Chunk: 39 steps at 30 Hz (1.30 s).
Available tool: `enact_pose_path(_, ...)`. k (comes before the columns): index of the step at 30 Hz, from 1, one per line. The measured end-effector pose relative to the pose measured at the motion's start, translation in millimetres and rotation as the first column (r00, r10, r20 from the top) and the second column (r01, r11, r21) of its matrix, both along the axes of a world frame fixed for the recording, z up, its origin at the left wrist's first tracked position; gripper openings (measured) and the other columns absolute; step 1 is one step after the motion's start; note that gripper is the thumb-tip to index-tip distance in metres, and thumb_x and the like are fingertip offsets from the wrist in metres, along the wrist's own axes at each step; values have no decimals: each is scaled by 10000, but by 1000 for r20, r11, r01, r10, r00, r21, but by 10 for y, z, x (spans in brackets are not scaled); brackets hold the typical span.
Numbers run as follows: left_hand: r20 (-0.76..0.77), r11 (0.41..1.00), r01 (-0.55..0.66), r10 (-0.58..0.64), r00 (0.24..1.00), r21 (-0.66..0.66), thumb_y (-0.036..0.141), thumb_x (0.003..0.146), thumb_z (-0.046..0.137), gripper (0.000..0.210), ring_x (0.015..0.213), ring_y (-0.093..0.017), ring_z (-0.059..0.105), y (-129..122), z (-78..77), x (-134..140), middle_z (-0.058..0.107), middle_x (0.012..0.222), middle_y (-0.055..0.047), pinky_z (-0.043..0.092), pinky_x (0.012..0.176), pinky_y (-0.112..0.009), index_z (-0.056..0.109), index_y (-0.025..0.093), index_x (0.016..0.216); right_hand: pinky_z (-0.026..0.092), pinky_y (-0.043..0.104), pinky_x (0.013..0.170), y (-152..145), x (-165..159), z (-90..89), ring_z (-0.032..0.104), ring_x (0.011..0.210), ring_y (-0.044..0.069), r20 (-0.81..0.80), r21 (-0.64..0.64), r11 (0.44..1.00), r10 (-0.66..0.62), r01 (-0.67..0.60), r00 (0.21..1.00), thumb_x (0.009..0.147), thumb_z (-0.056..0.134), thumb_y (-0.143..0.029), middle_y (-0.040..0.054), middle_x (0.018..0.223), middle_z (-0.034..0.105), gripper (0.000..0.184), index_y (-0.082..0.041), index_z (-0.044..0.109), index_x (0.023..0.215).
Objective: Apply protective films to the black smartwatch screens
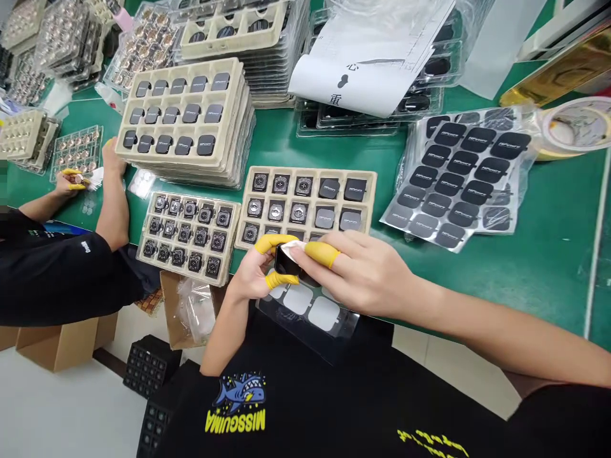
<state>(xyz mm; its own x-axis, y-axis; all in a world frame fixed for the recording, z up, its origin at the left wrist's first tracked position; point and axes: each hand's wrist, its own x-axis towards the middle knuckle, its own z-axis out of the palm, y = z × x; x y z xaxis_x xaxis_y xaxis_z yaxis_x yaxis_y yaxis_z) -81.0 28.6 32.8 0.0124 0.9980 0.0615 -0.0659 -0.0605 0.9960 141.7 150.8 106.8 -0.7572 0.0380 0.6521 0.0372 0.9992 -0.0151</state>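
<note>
My left hand [254, 272] wears yellow finger cots and grips a black smartwatch case [287, 262] by its edges, its dark glossy face turned up. Pressed on that face is a small white wiping cloth [289, 247], pinched in my right hand [367, 270], which also has a yellow cot. Just beyond my hands lies a beige tray [375, 191] of watch cases; some have bare backs showing, others carry dark printed films. Below my hands, a clear sheet with pale rounded-square stickers [323, 314] sits at the table's edge, partly covered by them.
Left of my hands sits another tray of watch cases [185, 232], with a tall tray stack [181, 114] behind. Dark sticker sheets [453, 184], tape rolls [573, 127] and a white paper [353, 83] lie right. A co-worker's hands [71, 181] handle small parts at left.
</note>
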Motion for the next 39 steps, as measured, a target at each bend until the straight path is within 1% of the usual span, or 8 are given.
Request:
enact_pose_path(5,-11,998,59,-59,998,27,605,883,934,649,1023,-230,808,56,-24,50,821,1204,-96,663,961,-348,743,232,1379,453,369,639,-26,72,-14,635,814,196,47,-129,978,171,-163,984,1141,553,-102,56,898,764,228,-79,773,1199)
enact_pose_path(9,-70,992,126,-127,989,-15,658,846,942,730,1067,-266,803,112,1,32,823,1218,-100,666,965,-379,739,229,1402,445,362,652,-17,-20,-17,656,871,203,23,-100,990,107,-104,994,1160,533,-114,55,932,781,251,-112,777,1221)
enact_pose_path(15,33,999,39,-38,999,-18,560,795,1019,712,945,-212,809,45,-29,-37,822,1109,-65,665,862,-313,745,228,1361,477,357,659,142,107,-35,632,814,192,101,-133,965,238,-224,966,1165,531,-106,44,918,768,243,-95,755,1256)
enact_pose_path(20,99,996,49,-42,994,-69,509,805,1024,692,766,-186,803,-46,-33,-90,801,936,-17,638,650,-261,720,240,1366,534,384,706,306,304,-28,657,891,235,86,-101,985,147,-139,985,1106,584,-46,101,997,790,282,-68,710,1357)
enact_pose_path(27,20,995,30,-29,999,-92,673,685,1042,817,1061,-271,829,16,-59,-69,835,1165,-95,693,932,-360,787,231,1324,489,359,670,67,63,-64,653,830,191,89,-145,967,226,-212,970,1138,569,-108,56,964,773,234,-135,749,1283)
enact_pose_path(31,32,989,107,-105,994,-100,684,722,1018,782,999,-264,826,47,-66,-52,837,1111,-97,687,856,-342,788,211,1302,462,355,635,7,-36,-195,685,857,198,31,-74,985,157,-154,987,1133,561,-121,72,990,778,239,-141,745,1283)
enact_pose_path(35,79,997,22,-16,997,-79,595,761,1030,767,869,-199,800,36,-87,-84,823,1038,-54,663,789,-296,732,214,1356,496,365,640,41,61,-283,688,846,228,-4,-61,998,24,-25,1000,1084,600,-80,71,922,759,310,-113,686,1380)
enact_pose_path(39,79,997,-4,11,997,-81,594,723,1051,794,831,-187,793,24,-113,-134,815,1011,-36,660,769,-287,743,230,1358,501,361,649,24,166,-235,683,838,218,6,-142,988,61,-60,998,1050,654,-60,67,940,752,358,-101,680,1405)
